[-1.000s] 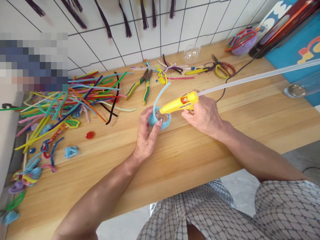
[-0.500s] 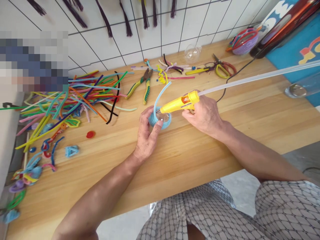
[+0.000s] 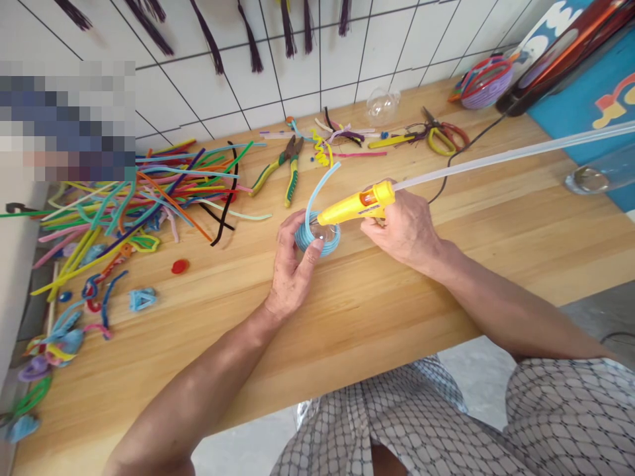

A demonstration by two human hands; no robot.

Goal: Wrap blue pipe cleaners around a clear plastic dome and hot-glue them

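The left hand [image 3: 290, 264] grips the blue coil [image 3: 317, 239], the right hand [image 3: 401, 225] the glue gun [image 3: 354, 205]; hot glue may burn the holding fingers [image 3: 312, 251].

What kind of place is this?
Likely a craft workbench: wooden table against a tiled wall, a heap of coloured pipe cleaners, pliers and scissors. The right hand holds a yellow glue gun at a blue-wrapped piece in the left hand.

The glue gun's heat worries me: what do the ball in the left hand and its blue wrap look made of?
Ball: clear and glossy with bright highlights, probably plastic, possibly glass. Blue wrap: matte, fuzzy pipe cleaner, bent in coils, like the loose stems.
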